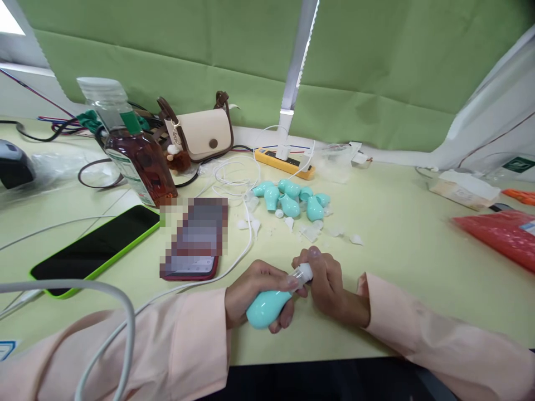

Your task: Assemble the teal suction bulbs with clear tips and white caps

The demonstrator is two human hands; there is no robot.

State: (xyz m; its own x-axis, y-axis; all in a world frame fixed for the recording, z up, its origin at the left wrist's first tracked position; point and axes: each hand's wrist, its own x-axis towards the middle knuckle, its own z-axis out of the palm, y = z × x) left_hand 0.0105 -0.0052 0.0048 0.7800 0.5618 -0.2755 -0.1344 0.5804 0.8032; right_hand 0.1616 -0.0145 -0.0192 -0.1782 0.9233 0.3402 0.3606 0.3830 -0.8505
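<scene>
My left hand (261, 284) is wrapped round a turquoise squeeze bulb (267, 308), whose rounded end points down and left. A clear neck (298, 277) comes out of its upper right end, with a white cap (306, 271) on it. Fingers and thumb of my right hand (328, 281) are closed on that white cap. Beyond my hands lies a cluster of several more turquoise bulbs (289, 206), some showing open ends. Small white, translucent scraps (311, 229) are scattered in front of them.
At left lie a green-cased phone (100, 245) and a red-cased phone (196, 270); a bottle (142, 161) stands behind them. A white cable (234, 264) crosses my left forearm. Further back are a handbag (209, 133) and a yellow power strip (284, 163). A red package (497, 236) lies right.
</scene>
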